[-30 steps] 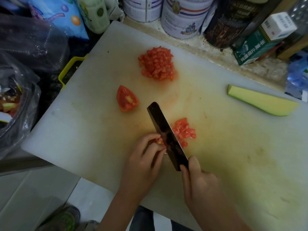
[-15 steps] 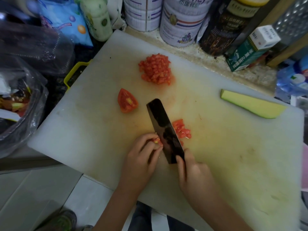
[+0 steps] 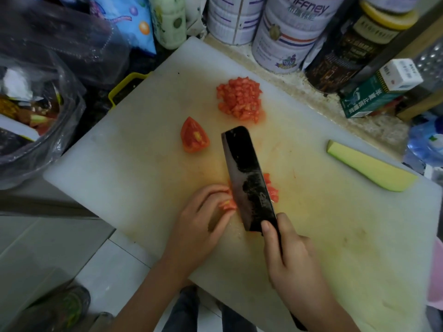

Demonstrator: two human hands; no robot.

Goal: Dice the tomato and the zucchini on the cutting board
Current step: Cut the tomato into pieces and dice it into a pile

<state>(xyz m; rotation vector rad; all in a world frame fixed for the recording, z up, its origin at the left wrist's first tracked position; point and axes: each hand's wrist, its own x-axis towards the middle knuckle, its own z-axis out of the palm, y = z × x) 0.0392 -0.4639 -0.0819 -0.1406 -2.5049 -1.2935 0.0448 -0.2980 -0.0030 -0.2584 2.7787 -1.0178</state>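
Observation:
A white cutting board (image 3: 134,178) fills the middle of the view. My right hand (image 3: 291,257) grips the handle of a dark cleaver (image 3: 247,176), whose blade stands across a small strip of tomato (image 3: 227,204). My left hand (image 3: 203,219) pinches that strip with curled fingers, right against the blade's left side. Freshly cut tomato cubes (image 3: 272,189) lie on the blade's right side. A tomato wedge (image 3: 193,135) lies to the upper left, and a pile of diced tomato (image 3: 239,99) sits farther back. A peeled zucchini piece (image 3: 370,168) rests at the board's right.
Tins (image 3: 287,37), a dark jar (image 3: 352,44) and a green carton (image 3: 374,94) line the back edge of the board. A clear plastic bag with scraps (image 3: 31,121) stands at the left. White floor tiles (image 3: 100,264) and a shoe show below.
The cleaver has worked leftward through the tomato strip, leaving less of it under my left fingers. The view has shifted slightly back; wedge, pile and zucchini stay put.

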